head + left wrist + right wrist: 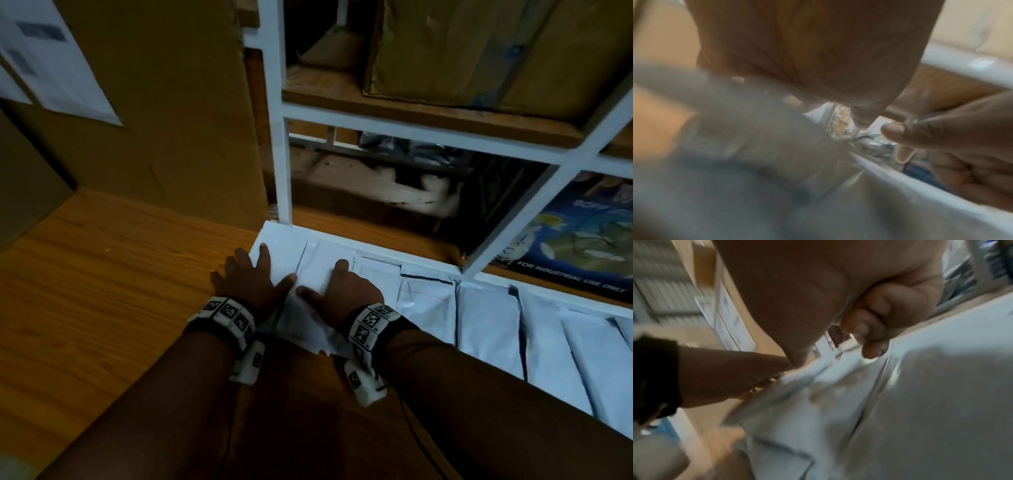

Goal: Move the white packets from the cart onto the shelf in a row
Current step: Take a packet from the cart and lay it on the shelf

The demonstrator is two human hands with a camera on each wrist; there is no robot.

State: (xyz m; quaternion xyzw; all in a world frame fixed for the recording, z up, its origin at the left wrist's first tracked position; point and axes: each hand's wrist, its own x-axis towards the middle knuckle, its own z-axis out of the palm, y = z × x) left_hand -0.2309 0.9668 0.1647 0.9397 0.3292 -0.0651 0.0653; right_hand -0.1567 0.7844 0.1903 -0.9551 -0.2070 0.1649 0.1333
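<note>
Several white packets lie side by side in a row along the wooden shelf, running from the right edge to the centre. Both hands rest on the leftmost packet, whose near end is crumpled between my wrists. My left hand lies flat with fingers spread, partly on the packet's left edge and partly on the wood. My right hand presses down on it with bent fingers and the thumb spread left. The packet fills the blurred right wrist view. No cart is in view.
A white frame upright stands just behind the packet. A large cardboard box walls off the back left. Another box sits on the upper shelf, and a printed blue bag lies at the right. Bare wood stretches to the left.
</note>
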